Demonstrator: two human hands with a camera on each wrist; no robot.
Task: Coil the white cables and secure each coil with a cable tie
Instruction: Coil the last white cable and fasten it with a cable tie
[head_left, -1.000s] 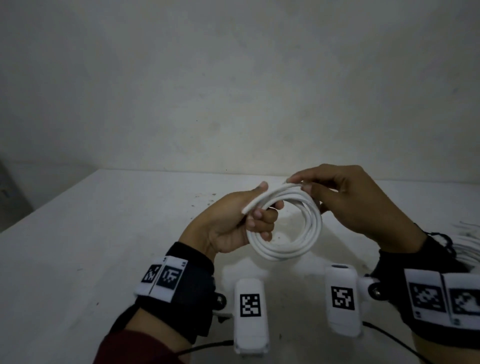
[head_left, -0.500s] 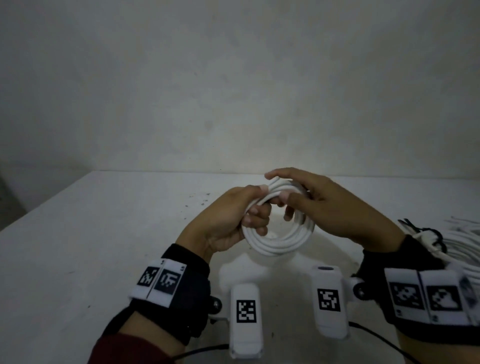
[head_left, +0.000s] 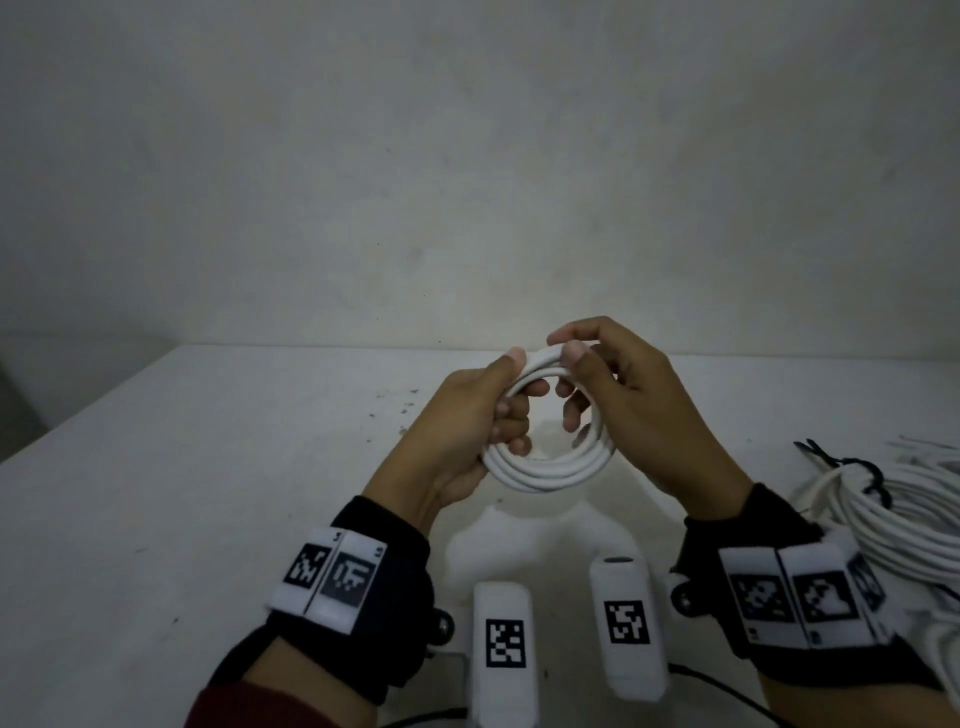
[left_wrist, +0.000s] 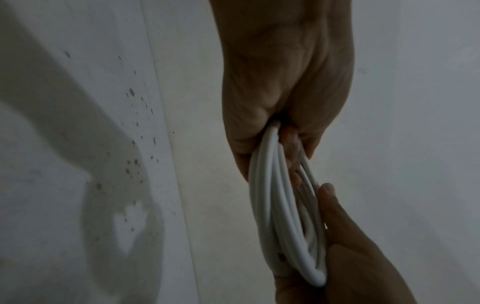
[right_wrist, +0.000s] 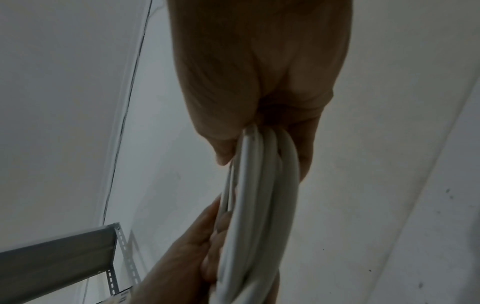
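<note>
A small coil of white cable (head_left: 550, 470) hangs in the air above the white table (head_left: 208, 493), held between both hands. My left hand (head_left: 483, 415) grips the coil's left side, thumb on top and fingers curled through the loop. My right hand (head_left: 618, 384) grips the right side, thumb and forefinger pinching the top strands. In the left wrist view the coil (left_wrist: 283, 216) runs from my left hand (left_wrist: 280, 86) down to my right hand (left_wrist: 348, 259). In the right wrist view the coil (right_wrist: 259, 205) leaves my right hand (right_wrist: 259, 72); the left hand (right_wrist: 187, 257) holds it lower down.
A larger bundle of white cable (head_left: 893, 519) lies on the table at the right, bound by a black tie (head_left: 862, 475). Dark specks mark the table behind the hands. A grey metal shelf rail (right_wrist: 59, 257) shows in the right wrist view. A wall stands behind the table.
My right hand has moved left and closed in over the coil's top and right side, fingers now through the loop. Both hands and the coil sit slightly closer together.
</note>
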